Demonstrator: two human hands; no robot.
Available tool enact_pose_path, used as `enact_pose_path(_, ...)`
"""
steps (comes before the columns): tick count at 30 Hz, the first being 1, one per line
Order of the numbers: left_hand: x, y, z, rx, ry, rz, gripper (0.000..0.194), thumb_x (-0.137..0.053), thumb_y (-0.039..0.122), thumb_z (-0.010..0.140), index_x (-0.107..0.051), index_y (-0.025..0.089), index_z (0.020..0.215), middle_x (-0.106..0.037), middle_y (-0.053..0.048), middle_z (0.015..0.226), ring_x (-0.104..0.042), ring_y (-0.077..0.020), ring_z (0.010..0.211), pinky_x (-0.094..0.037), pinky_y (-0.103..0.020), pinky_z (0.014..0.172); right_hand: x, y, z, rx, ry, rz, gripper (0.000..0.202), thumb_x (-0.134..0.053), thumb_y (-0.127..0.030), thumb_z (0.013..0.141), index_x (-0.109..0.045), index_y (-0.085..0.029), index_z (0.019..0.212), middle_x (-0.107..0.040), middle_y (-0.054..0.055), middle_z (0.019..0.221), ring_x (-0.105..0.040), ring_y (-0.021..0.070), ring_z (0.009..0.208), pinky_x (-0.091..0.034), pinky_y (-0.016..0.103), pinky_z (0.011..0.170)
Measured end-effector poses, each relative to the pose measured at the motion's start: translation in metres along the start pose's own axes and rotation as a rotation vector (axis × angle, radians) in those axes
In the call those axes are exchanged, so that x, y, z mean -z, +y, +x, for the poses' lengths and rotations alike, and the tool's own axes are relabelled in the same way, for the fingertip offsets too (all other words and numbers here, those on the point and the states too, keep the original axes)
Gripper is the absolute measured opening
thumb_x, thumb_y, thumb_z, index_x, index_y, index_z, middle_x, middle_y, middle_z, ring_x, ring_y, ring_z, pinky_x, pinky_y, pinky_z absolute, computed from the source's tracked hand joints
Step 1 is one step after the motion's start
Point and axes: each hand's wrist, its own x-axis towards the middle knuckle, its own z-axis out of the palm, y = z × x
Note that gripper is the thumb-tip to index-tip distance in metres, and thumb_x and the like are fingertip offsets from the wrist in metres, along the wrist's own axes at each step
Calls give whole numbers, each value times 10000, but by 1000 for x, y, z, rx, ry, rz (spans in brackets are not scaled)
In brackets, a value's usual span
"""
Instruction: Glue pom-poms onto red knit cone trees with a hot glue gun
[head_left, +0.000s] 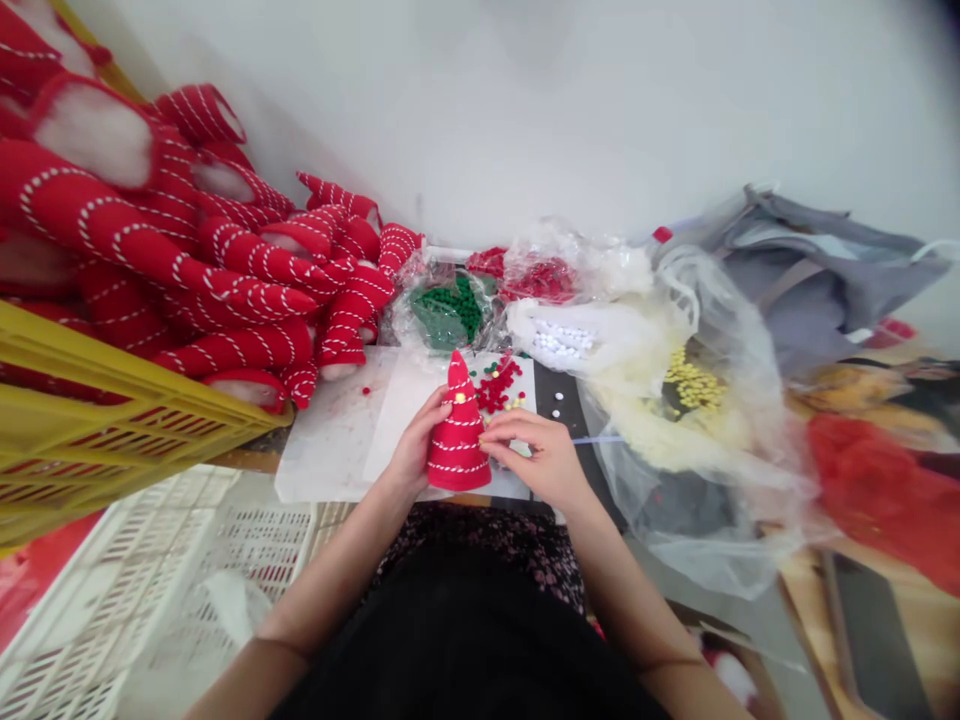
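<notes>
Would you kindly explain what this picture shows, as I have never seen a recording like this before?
There is no machine here, only a person's bare hands, seen from one head-worn camera looking forward and down. The left hand holds a red cone ringed with white cord. The right hand is pinched beside the cone's lower side; anything between its fingertips is too small to make out. On the work surface, white paper lies under loose red balls. Behind and to the right, plastic bags hold green balls, white balls and yellow balls. At left, many similar red pieces are heaped around a yellow crate.
</notes>
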Motion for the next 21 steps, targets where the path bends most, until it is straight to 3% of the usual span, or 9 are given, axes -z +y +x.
enact_pose_path(5, -3, 1, -2, 5, 43, 28, 419, -829, 339, 713, -693, 207, 1087, -757, -14, 959, -697, -192, 798, -524, -285, 754, 14, -11, -1, 31, 109, -118, 152, -707, -219, 946, -839, -272, 999, -782, 52, 1000, -751, 199, 901, -627, 344, 843)
enact_pose_path(7, -4, -1, -2, 3, 60, 73, 445, -832, 345, 721, -680, 214, 1119, -760, -11, 956, -701, -200, 795, -522, -289, 745, 14, -17, -1, 80, 98, -158, 181, -681, -199, 963, -827, -272, 1042, -780, 54, 1026, -751, 201, 928, -624, 352, 878)
enact_pose_path(11, -6, -4, 0, -74, 84, 192, 448, -824, 338, 744, -666, 230, 1149, -767, -2, 954, -709, -203, 816, -526, -291, 775, -6, -20, -3, 216, -19, -280, 193, -618, -179, 1005, -782, -247, 1080, -790, 70, 1019, -749, 214, 932, -623, 362, 882)
enact_pose_path(15, -7, -6, -1, -134, 89, 292, 443, -806, 359, 768, -667, 239, 1171, -761, 9, 895, -692, -186, 771, -519, -278, 744, -29, -17, -2, 304, -104, -506, 235, -552, -166, 1029, -769, -204, 948, -758, 99, 945, -697, 232, 853, -606, 367, 787)
enact_pose_path(17, -6, -5, -2, -134, 89, 297, 457, -807, 373, 767, -665, 242, 1181, -759, 8, 882, -690, -186, 759, -517, -278, 735, -30, -19, -1, 336, -108, -537, 252, -546, -162, 1028, -770, -187, 916, -728, 105, 923, -670, 229, 823, -590, 359, 747)
enact_pose_path(19, -4, -5, -2, -122, 109, 264, 475, -818, 375, 751, -661, 247, 1180, -762, 4, 899, -699, -194, 769, -523, -285, 736, -20, -19, 0, 320, -41, -479, 206, -587, -189, 1019, -779, -193, 943, -705, 92, 936, -668, 216, 834, -585, 344, 750)
enact_pose_path(21, -2, -4, -2, -86, 137, 203, 489, -830, 375, 731, -658, 250, 1172, -762, 4, 916, -706, -200, 764, -527, -289, 719, 1, -11, 2, 229, 108, -435, 143, -645, -232, 994, -786, -218, 983, -702, 73, 965, -679, 205, 850, -582, 332, 760)
